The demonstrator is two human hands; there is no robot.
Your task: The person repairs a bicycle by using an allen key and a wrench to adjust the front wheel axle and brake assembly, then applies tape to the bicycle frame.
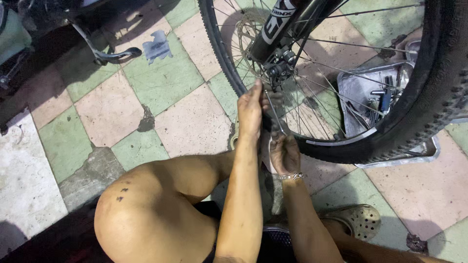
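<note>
- We see our left hand (250,113) reaching up along the spokes of a bicycle wheel (429,97), fingertips close to the brake caliper (279,68) at the foot of the dark fork leg (280,24).
- Its fingers lie closed around something slim at the spokes; we cannot tell exactly what it grips.
- Our right hand (285,153), with a metal bracelet (290,176) at the wrist, sits lower, just inside the rim, pinching a thin metal tool (274,114) that runs up between the spokes toward the left hand.
- The wheel stands upright on the tiled floor (170,83), its knobby tyre curving past both hands; the brake disc (246,29) shows behind the spokes.
- Behind the wheel a shallow metal tray (356,83) holds tools.
- Our bare knee (141,209) fills the foreground, and a perforated clog (358,221) rests on the tiles to the right.
- A kickstand (105,51) of another bike stands at upper left.
</note>
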